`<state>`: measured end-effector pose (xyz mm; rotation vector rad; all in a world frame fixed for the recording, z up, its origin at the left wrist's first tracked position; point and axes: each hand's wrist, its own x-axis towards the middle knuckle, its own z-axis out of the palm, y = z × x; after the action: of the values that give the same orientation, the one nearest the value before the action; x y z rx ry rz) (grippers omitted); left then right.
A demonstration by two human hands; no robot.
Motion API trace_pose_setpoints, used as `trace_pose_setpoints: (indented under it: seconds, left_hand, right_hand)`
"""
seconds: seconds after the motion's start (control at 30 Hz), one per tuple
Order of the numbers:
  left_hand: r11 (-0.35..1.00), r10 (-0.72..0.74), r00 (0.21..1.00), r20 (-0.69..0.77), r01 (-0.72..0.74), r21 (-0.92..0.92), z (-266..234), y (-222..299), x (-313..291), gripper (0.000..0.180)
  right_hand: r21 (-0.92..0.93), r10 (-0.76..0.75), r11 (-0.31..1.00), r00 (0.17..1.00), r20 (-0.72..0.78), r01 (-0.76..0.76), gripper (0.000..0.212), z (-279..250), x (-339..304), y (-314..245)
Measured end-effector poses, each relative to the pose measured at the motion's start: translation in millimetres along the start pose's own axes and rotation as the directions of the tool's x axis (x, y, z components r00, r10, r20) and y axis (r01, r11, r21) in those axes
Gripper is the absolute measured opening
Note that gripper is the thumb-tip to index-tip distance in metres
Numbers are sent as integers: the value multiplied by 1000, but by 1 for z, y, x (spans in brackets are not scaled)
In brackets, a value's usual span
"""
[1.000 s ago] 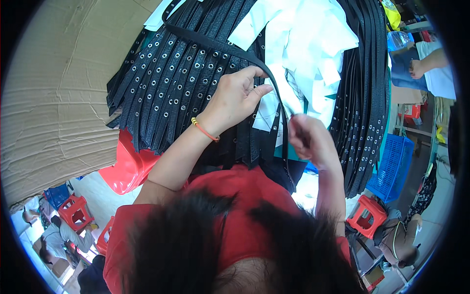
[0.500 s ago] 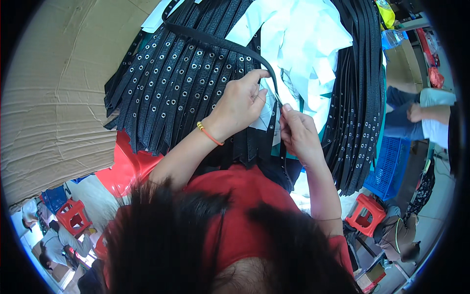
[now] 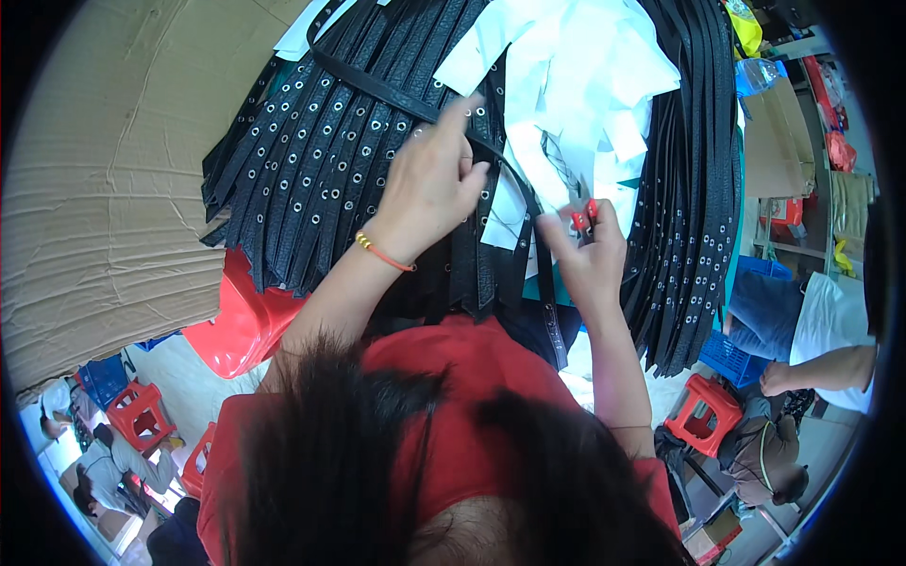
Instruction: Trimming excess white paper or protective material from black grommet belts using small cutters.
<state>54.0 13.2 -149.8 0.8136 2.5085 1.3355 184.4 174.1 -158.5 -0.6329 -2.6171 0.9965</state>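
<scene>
A single black belt [image 3: 368, 87] with metal eyelets runs in a loop over a thick row of similar black eyeleted belts [image 3: 321, 170]. My left hand [image 3: 429, 179] lies across this loose belt, index finger stretched out and thumb apart, slightly blurred. Its other fingers are partly hidden. In my right hand [image 3: 596, 259] is a small pair of scissors [image 3: 585, 217] with red handles, its blades blurred over the white paper strips [image 3: 585, 85]. The belt's lower stretch [image 3: 547, 302] hangs between my hands toward my lap.
Brown cardboard [image 3: 104, 189] spreads at left. More hanging belts [image 3: 689, 189] stand at right. Red stools [image 3: 703, 413], a blue crate [image 3: 727, 358] and a clear bottle [image 3: 758, 75] are around. Another person [image 3: 830, 330] stands at right; others sit farther off.
My left hand has moved left and up along the belt, its fingers opening. My right hand has let go of the belt and now shows the red scissors. The person at right has shifted.
</scene>
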Motion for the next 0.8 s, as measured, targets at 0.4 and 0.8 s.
trace_pose_setpoints:
  seconds: [0.4,0.8]
  left_hand:
    - [975,8,1000,-15,-11,-220,41,6,-30,22]
    - [896,-118,955,271,220,-386,40,4,-19,14]
  right_hand:
    - [280,173,939,978,116,-200,24,-2,-10,-15]
    - [471,235,727,826,513,-499,31,-42,-7,-24]
